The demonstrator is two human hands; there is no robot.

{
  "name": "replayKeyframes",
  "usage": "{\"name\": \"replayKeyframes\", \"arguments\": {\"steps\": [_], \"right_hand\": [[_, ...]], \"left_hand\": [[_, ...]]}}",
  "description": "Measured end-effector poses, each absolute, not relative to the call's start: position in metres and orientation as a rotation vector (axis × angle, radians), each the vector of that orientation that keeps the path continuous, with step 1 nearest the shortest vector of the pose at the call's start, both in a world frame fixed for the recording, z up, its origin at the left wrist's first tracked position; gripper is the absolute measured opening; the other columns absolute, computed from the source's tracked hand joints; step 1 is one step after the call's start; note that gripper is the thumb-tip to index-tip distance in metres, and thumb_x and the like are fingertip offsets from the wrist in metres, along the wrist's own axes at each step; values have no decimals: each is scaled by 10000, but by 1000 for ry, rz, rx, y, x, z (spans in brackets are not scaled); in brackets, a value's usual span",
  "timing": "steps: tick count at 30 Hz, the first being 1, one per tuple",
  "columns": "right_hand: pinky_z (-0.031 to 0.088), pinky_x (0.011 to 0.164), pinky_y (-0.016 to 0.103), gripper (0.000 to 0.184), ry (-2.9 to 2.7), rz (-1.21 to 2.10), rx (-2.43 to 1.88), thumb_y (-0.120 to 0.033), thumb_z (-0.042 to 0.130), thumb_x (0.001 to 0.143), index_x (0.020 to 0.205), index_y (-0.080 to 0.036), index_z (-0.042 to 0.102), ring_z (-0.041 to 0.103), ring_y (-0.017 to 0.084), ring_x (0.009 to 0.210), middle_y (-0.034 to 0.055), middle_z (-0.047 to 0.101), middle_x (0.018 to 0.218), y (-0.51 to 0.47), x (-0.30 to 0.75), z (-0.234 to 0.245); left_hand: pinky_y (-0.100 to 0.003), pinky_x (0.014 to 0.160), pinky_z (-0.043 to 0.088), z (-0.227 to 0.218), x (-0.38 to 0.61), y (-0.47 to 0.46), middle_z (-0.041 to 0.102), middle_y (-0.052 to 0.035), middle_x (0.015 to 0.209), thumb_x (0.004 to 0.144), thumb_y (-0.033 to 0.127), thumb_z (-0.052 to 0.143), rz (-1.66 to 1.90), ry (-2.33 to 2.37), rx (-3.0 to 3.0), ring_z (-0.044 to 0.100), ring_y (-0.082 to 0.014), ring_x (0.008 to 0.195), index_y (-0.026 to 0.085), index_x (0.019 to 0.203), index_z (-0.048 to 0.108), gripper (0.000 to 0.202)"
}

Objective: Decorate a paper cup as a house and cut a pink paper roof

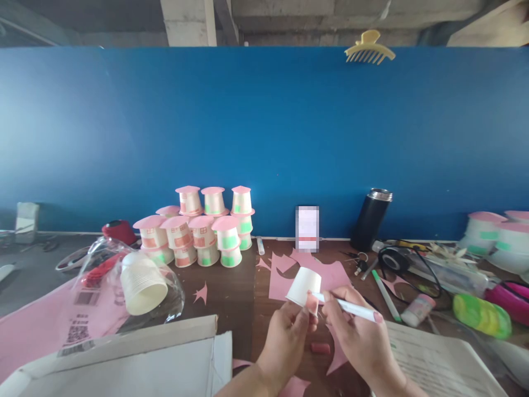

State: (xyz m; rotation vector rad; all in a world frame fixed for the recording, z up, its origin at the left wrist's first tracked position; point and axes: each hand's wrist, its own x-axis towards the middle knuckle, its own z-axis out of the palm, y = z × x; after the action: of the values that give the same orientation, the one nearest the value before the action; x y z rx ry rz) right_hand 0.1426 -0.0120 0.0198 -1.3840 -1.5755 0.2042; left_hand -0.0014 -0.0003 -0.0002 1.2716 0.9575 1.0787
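Stacked white paper-cup towers with pink card roofs [202,237] could topple if the dark brown desk [239,300] were jolted. Rightward, above the desk, the left hand's [285,337] grip holds a tilted white paper cup [303,280] by its rim; pressing hard might dent it, and rubbing could smear its red patch [312,303]. The right hand's [359,331] grip pinches a white-barrelled marker [353,309], which might slip if the cup turned.

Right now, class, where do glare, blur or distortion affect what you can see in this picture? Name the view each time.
Head view: the white cup and marker show clear outlines; head view: the clear bag glints; head view: blocky pixelation hides an upright panel; head view: text on the printed sheet is too soft to read; head view: cups at the far right look stretched sideways.
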Motion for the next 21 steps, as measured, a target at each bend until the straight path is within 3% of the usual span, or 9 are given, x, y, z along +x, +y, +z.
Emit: {"name": "replayKeyframes", "arguments": {"steps": [15,21], "right_hand": [[442,498,230,299,-1588,231,-1398,-426,529,907,678,-236,547,568,137,474,-27,612,565,-14,142,20],[457,498,230,243,-1548,277,-1344,-405,525,918,755,-230,572,578,145,510,-18,608,607,-15,141,20]], "left_hand": [[-255,651,390,0,-1,-1,606,-43,692,831,563,555,1098,954,1238,535,-157,690,133,670,657,470],[-278,694,463,-7,3,6,662,-71,667,725,445,720,1140,809,730,585,-152,650,101,700,693,346]]}}
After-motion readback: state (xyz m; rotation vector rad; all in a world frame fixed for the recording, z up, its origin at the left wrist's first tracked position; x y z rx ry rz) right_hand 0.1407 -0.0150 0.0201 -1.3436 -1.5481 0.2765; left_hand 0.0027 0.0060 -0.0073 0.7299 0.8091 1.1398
